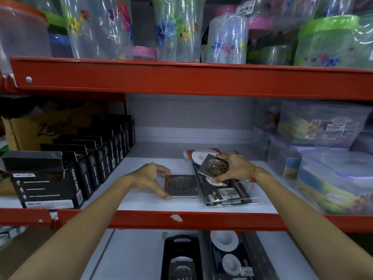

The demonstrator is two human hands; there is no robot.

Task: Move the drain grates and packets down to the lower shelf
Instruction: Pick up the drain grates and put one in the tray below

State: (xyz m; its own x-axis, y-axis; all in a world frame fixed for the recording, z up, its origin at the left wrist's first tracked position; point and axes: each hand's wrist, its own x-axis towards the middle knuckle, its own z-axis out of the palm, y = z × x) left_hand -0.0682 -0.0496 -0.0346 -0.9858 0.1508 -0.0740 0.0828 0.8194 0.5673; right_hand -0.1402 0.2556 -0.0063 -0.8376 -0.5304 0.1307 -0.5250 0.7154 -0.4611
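At frame centre, the left hand (150, 177) pinches one drain grate (181, 186); the right hand (235, 167) pinches another (214, 167) atop packets (224, 194). Lifting level should prevent slips.

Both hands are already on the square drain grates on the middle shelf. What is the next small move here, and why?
Probably lift both grates off the shelf and bring them toward the lower shelf. The left hand pinches the flat grate by its edges, and the right hand grips the tilted grate above the packets, so both grips look set.
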